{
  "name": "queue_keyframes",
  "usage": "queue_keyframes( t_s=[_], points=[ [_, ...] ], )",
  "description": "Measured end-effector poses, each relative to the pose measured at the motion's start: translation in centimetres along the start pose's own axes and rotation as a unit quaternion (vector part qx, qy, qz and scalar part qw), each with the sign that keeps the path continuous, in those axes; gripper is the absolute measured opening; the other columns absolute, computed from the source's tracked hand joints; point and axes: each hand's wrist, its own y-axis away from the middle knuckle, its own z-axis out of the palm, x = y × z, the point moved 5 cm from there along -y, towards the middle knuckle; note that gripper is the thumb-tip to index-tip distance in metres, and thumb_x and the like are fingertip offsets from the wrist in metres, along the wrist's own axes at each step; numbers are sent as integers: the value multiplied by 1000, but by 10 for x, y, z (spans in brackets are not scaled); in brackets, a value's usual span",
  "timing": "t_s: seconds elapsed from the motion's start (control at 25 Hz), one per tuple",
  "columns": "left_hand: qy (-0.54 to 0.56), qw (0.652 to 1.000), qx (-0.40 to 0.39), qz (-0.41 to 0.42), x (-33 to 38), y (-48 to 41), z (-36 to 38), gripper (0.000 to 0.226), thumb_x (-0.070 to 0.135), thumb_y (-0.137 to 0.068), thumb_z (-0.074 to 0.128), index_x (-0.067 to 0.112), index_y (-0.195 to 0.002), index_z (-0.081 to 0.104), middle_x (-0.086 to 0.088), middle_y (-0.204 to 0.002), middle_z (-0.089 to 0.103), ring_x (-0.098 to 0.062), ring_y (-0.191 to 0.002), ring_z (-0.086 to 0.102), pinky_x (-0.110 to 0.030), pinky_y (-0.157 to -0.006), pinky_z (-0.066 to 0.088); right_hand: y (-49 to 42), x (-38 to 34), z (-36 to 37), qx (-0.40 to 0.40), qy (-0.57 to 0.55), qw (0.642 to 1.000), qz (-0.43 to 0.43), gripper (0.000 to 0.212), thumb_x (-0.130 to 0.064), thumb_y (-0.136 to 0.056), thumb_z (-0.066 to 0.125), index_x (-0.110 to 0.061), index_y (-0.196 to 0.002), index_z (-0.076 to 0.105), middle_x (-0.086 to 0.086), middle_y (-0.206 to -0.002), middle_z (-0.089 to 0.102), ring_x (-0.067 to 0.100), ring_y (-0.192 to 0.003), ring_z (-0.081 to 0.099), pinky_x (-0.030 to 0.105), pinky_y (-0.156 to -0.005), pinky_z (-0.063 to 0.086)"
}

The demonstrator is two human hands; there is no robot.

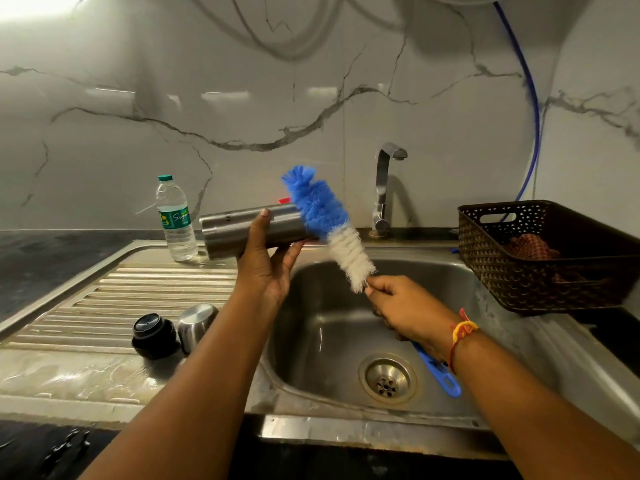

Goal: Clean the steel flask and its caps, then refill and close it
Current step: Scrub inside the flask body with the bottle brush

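1. A steel flask (239, 232) is held on its side above the left rim of a steel sink (311, 344), its open mouth turned to the right.
2. The flask is gripped by the left hand (266, 271) from below, with the thumb laid across the near side of the body and the fingers wrapped round the far side.
3. A bottle brush (327, 223) is held by the right hand (405, 306), whose fingers are closed round the stem just under the white bristles; the blue handle end is seen past the wrist, over the basin near the drain (387, 379).
4. The brush is tilted, blue bristle tip up and to the left, and its blue part is set across the mouth of the flask; whether any bristles are inside cannot be told.
5. A red and yellow thread band (462, 329) is worn on the right wrist.
6. Two caps are left side by side on the wet drainboard (104, 299): a black inner cap (154, 336) and, touching it on the right, a steel outer cap (195, 325) lying on its side.
7. A plastic water bottle (175, 220) with a green cap is stood upright at the back of the drainboard, just left of the flask.
8. A tap (384, 188) is fixed behind the basin, and a dark woven basket (540, 271) holding a checked cloth (530, 245) is placed on the bench to the right.
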Motion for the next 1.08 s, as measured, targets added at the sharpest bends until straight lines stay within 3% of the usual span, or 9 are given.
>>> queue_keyframes(
  t_s=[0.24, 0.36, 0.56, 0.68, 0.92, 1.08],
  points=[
    [-87, 996, -10, -10, -20, 12, 6, 61, 17, -77, 84, 20, -129, 53, -17, -129, 66, -35, -113, 69, -56, -93, 58, -5, -6, 0, 31, -17, 999, -9, 26, -27, -103, 44, -27, -122, 61, 0, -69, 51, 10, -52, 42, 23, -43, 35],
    [-13, 1000, -11, 9, -3, 6, 5, 71, 19, -78, 86, 16, -138, 48, -21, -130, 65, -38, -108, 72, -54, -90, 60, 2, 3, 6, -32, -26, 999, 10, 21, -28, -103, 44, -31, -112, 63, 0, -69, 48, 9, -50, 40, 24, -42, 34],
    [-68, 997, -14, -16, -23, 13, 8, 71, 21, -78, 86, 14, -138, 49, -20, -128, 66, -38, -108, 72, -53, -89, 60, -4, -11, 11, 16, -17, 999, -30, 23, -24, -103, 44, -24, -114, 65, -4, -67, 51, 7, -50, 42, 21, -45, 34],
    [5, 1000, -1, -20, -2, 3, 5, 76, 24, -76, 89, 11, -140, 49, -22, -125, 69, -40, -105, 73, -50, -85, 62, 5, -1, 16, -51, -18, 999, -5, 21, -26, -103, 44, -23, -101, 65, 1, -67, 45, 8, -47, 38, 24, -42, 32],
    [-7, 1000, 8, -18, -3, 4, 3, 86, 27, -71, 92, 9, -142, 46, -20, -127, 67, -41, -107, 71, -53, -86, 61, -6, -6, -3, 42, -60, 996, -49, 26, -27, -103, 44, -27, -122, 62, -6, -67, 50, 5, -51, 41, 20, -44, 34],
    [8, 1000, 11, -10, 2, 3, 3, 88, 31, -68, 92, 9, -141, 47, -20, -126, 68, -40, -107, 71, -51, -83, 62, -3, 5, 0, -15, -76, 997, -7, 22, -30, -103, 44, -29, -116, 62, -2, -69, 49, 8, -51, 39, 23, -44, 35]
  ],
)
